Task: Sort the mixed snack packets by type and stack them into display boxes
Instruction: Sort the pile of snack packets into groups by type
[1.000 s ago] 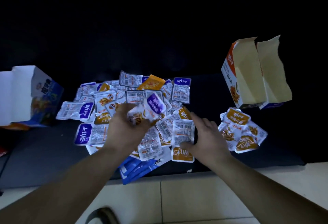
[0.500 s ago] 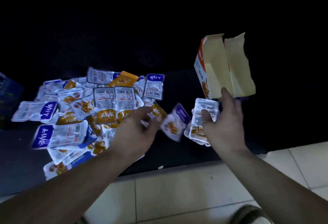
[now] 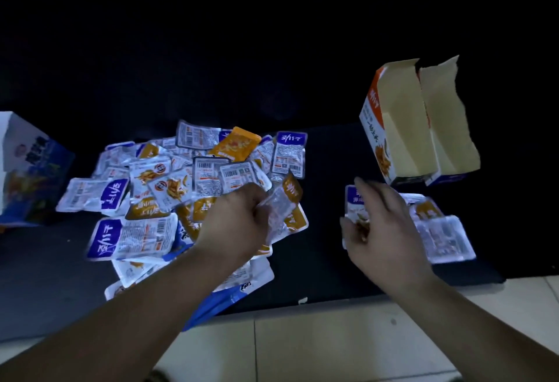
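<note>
**Snack packets: left hand back at the heap, right hand spread over the small pile**

Snack packets are lying in a loose heap on the dark mat, left of centre. A small pile is sitting apart from it, just in front of the orange display box.

Half a second ago the left hand was reaching rightwards, pinching a purple-labelled one out toward the right hand. Now the left hand is sitting back at the heap's right edge. Its fingers are curling tight round an orange-topped packet, which is tilting up off the others.

The right hand was clasping a stack of packets close under the box. Now it is hovering lower with its fingers stretched and spread, gripping nothing, and packets are resting on the mat beneath and beyond it. A purple-topped packet is lying at the small pile's left end, partly under those fingers. The blue display box, nearly out of view before, is showing again on the left.

That blue box is being cut off by the frame's edge. Motion is blurring the right hand and the small pile, so whether the fingertips are touching the packet below cannot be told. The left hand and forearm are covering part of the heap and most of a blue bag poking out from under it. Beyond the mat everything is sinking into darkness. Only the tiled floor in front is showing clearly.
</note>
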Available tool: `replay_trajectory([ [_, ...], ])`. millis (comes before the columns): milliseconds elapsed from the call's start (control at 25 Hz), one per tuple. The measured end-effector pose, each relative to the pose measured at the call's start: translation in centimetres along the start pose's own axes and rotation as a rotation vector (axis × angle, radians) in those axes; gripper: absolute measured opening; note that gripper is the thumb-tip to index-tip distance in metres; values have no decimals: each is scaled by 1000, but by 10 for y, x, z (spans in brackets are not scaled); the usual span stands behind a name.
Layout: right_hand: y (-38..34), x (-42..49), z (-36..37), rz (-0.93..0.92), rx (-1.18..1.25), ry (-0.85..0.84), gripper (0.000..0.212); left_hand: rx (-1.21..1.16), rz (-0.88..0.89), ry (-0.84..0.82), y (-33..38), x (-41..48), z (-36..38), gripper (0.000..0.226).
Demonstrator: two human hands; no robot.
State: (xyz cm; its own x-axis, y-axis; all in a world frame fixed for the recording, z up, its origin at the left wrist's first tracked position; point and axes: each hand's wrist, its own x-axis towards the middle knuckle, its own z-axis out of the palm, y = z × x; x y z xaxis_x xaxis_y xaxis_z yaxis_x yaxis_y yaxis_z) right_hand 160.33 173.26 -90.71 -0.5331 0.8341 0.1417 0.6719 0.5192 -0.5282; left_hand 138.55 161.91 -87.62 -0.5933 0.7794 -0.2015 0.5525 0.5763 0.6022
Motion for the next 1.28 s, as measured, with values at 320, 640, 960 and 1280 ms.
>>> replay_trajectory([
  [320, -44, 11, 37, 158, -151, -428, 74, 11, 161, 135, -62, -43, -22, 26],
  [640, -100, 77, 42, 174, 180, -304, 69, 448, 4, 49, -65, 3, -59, 97],
  [960, -106, 61, 84, 220, 240, -363, 59, 353, 103, 125, -75, 6, -25, 90],
  [1280, -101, 67, 72, 348, 450, -270, 87, 29, 80, 240, -53, 6, -25, 94],
])
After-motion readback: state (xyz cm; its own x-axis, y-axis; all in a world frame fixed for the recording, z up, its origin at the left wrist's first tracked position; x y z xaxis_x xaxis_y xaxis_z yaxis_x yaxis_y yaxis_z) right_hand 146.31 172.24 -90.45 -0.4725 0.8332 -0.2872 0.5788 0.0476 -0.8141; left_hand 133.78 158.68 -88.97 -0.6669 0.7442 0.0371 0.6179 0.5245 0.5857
